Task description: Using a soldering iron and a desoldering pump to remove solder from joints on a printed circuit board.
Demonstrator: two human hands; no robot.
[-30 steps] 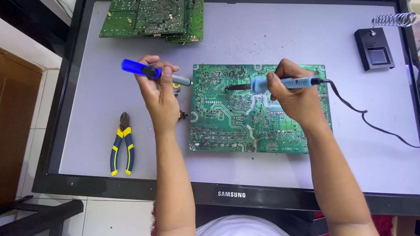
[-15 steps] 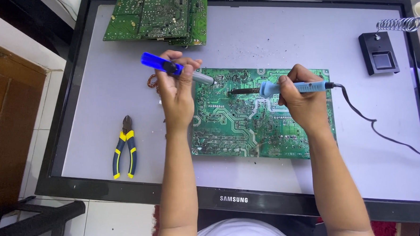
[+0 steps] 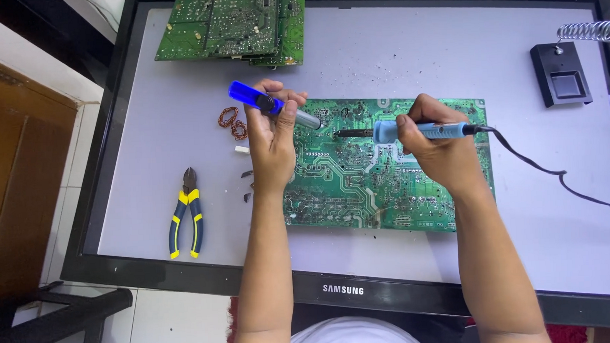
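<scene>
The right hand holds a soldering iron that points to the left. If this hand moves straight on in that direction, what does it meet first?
Most likely the grey tip of the blue desoldering pump in the left hand. The right hand aims the soldering iron leftward over the green circuit board, toward that tip. Height is hard to judge.

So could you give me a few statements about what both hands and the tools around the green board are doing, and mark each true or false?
1. The right hand holds a light-blue soldering iron over the green circuit board. True.
2. The left hand is empty. False: it grips a blue-and-grey desoldering pump.
3. The yellow-and-blue cutting pliers lie on the board. False: they lie off it, beyond the left hand.
4. A black stand with a coiled wire holder sits beyond the right hand. True.
5. Everything rests on a flat monitor screen lying face up. True.
</scene>
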